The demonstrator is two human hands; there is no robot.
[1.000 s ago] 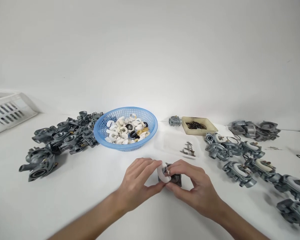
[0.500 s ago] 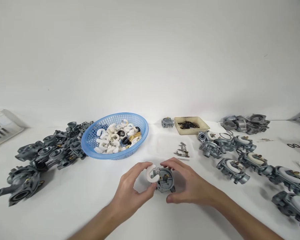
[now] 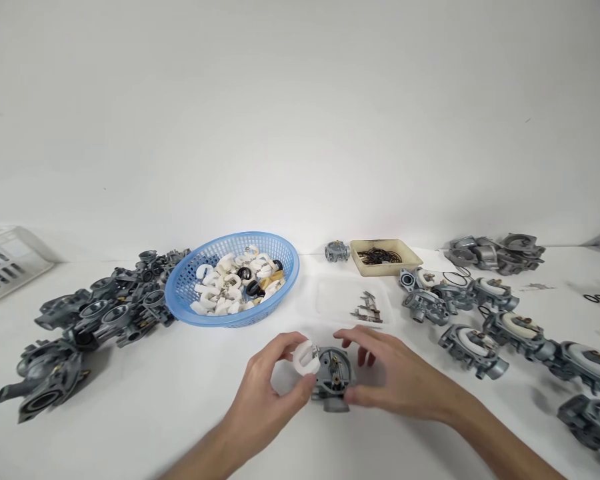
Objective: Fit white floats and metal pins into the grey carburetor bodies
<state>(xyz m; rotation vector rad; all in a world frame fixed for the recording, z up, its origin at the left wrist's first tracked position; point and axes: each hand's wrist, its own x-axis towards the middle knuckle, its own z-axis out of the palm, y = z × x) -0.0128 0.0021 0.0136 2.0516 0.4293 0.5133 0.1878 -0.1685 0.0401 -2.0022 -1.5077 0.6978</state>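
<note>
A white C-shaped carburetor float (image 3: 306, 358) is pinched between the thumb and fingers of my left hand (image 3: 273, 383). It is held at the upper left edge of a grey carburetor body (image 3: 334, 373), whose open bowl side with brass jets faces up on the table. I cannot tell whether the float touches the body. My right hand (image 3: 393, 377) is at the body's right side, fingers apart and curved. Its thumb is against the lower right edge, and the index fingertip is near the top rim.
A blue basket (image 3: 233, 325) holds white and black floats. Carburetor bodies (image 3: 115, 313) are heaped at left; float-fitted carburetors (image 3: 475, 347) stand at right. Behind are a clear tray (image 3: 325, 303) of small metal parts, a cream tray (image 3: 387, 269) of black rings, and metal bowls (image 3: 520, 253).
The carburetor body has turned, so a round port now points toward me. The float has tilted in my left hand. My right hand's fingers have spread a little away from the body.
</note>
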